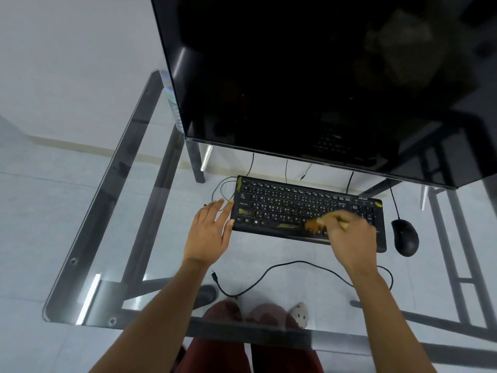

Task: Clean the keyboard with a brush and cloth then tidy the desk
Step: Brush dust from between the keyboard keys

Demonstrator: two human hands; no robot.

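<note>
Brushing step, I judge: right hand [352, 238] clamps a blurred brush [317, 223] over the keyboard [285, 208] at frame centre. Left hand [209, 232], fingers straight and apart, steadies its edge. Next: cloth, unseen.

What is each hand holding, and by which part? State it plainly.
The right hand grips a brush by its handle, bristles on the keyboard. The left hand holds nothing; its straight fingers touch the keyboard's left edge.

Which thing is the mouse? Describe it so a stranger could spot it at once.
Start at the big dark monitor on the glass desk. Below it lies the black keyboard. Just beyond the keyboard's right end sits the mouse: small, black, rounded, without keys, a thin wire running away from it.
</note>
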